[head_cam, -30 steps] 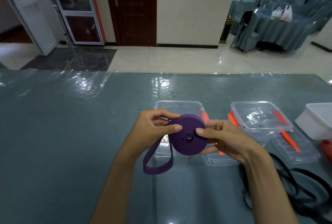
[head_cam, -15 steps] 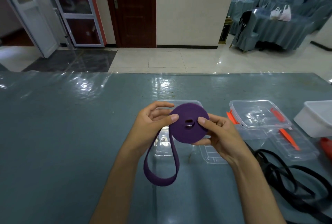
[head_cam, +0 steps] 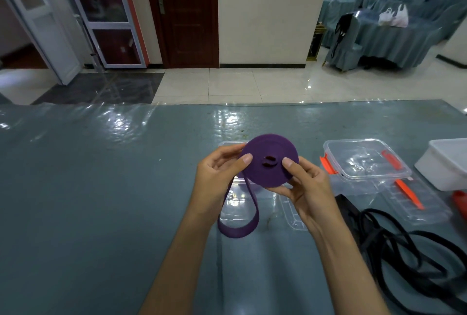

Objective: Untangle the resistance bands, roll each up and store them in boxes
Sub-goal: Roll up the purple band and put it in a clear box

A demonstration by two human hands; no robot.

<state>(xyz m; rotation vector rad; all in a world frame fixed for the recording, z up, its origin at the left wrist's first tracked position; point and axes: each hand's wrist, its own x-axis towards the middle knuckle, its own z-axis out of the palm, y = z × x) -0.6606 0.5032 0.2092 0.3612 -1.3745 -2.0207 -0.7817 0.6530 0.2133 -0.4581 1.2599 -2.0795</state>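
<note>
You held the purple band (head_cam: 270, 160), wound into a flat coil, in the middle of the frame, raised above the worktop (head_cam: 101, 188) with its round face turned toward the camera. Your left hand (head_cam: 217, 175) pinched the coil's left edge, thumb on the face; your right hand (head_cam: 307, 188) pinched the right edge, thumb near the small centre hole and fingers under the rim. Both grips were clenched on the coil.

The relation that mattered was the loose tail: it left the coil at the lower left, beneath your left hand, and hung down as a loop toward the lower middle of the frame. Its long axis ran nearly straight down, so the left hand lay nearer to it, and feeding it onto the coil would probably fall to that hand while the right turned the roll.

The coil looked tight and even, matte purple. Behind it an open clear box (head_cam: 252, 203) lay on the worktop, and a tangled black band (head_cam: 404, 251) sat at lower right.
</note>
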